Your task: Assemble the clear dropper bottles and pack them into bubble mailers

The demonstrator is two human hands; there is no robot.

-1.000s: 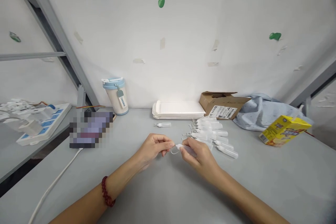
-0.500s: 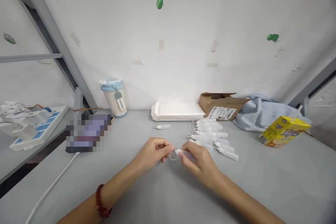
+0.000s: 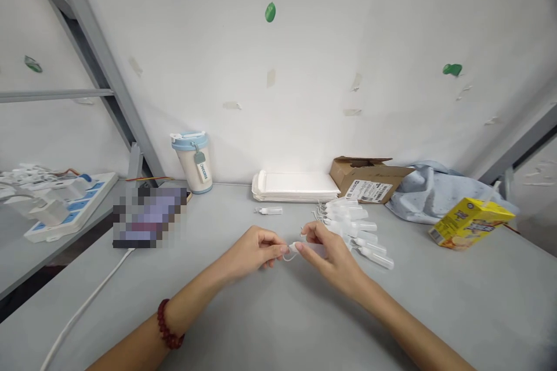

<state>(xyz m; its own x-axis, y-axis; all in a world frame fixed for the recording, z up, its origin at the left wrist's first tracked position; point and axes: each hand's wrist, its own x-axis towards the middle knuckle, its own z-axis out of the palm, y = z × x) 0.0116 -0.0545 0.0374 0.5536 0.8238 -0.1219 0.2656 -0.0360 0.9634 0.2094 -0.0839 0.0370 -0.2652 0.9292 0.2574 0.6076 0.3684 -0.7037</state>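
Over the middle of the table, a small clear plastic bottle with a white cap and a thin looped cord lies between my hands. My left hand pinches at the cap's tip, thumb against forefinger; the exact contact is hidden. My right hand holds the bottle from the right, thumb along the cap, index finger raised; its fingers hide much of the bottle. Just behind that hand, several similar capped bottles lie in a pile with their cords to the left. One more bottle lies alone farther back.
Along the wall stand a tumbler, a stack of white flat boxes, an open cardboard box and a pale blue cloth. A yellow drink carton is at right. At left lie a phone with a cable and a power strip.
My right index finger has lifted off the cap, while the thumb stays on it. The hands and bottle have barely shifted; the camera view has tilted slightly.
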